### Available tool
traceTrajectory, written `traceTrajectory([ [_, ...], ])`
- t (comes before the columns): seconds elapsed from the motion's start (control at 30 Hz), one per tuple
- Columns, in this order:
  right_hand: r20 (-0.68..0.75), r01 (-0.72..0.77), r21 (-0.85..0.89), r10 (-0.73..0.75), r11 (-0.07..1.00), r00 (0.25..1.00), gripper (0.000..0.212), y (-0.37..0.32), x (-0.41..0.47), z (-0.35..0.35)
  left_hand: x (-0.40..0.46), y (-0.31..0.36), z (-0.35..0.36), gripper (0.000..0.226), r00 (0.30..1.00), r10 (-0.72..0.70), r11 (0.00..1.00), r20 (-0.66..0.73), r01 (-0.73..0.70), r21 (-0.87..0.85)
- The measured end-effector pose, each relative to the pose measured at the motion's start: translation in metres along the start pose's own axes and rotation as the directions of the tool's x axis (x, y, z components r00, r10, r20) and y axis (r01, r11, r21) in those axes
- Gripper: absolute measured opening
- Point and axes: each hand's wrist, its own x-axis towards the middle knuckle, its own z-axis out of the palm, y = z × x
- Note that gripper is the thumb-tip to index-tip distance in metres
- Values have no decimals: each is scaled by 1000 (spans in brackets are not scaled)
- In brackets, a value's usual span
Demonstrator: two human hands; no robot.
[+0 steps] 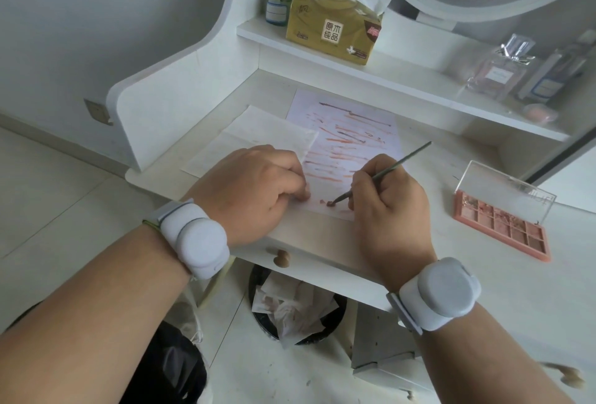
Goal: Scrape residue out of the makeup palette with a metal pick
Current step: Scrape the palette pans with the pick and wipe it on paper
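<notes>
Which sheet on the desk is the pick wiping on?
The streaked paper, smeared orange; the metal pick touches its near edge. The tissue lies left.
</notes>
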Motion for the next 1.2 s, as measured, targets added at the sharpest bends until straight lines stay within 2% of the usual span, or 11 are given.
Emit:
traceTrajectory([
  [0.13,14,52,54,-52,997,999,21,-3,-4,-1,-1,-1,0,38,1000,-8,1000,8,8,-5],
  [0.27,59,72,-1,-72,997,996,21,-1,-3,3,0,0,0,38,1000,-22,1000,13,22,-11],
  [0.5,-15,43,15,-43,999,999,20,-1,-2,1,-1,0,0,38,1000,-28,1000,9,28,-14],
  [0.9,16,88,-8,-88,996,996,21,-1,-6,2,-2,1,0,38,999,-34,999,9,34,-8],
  [1.2,-39,12,37,-11,999,999,20,-3,-4,-1,-1,2,-2,39,999,-34,999,8,34,-12],
])
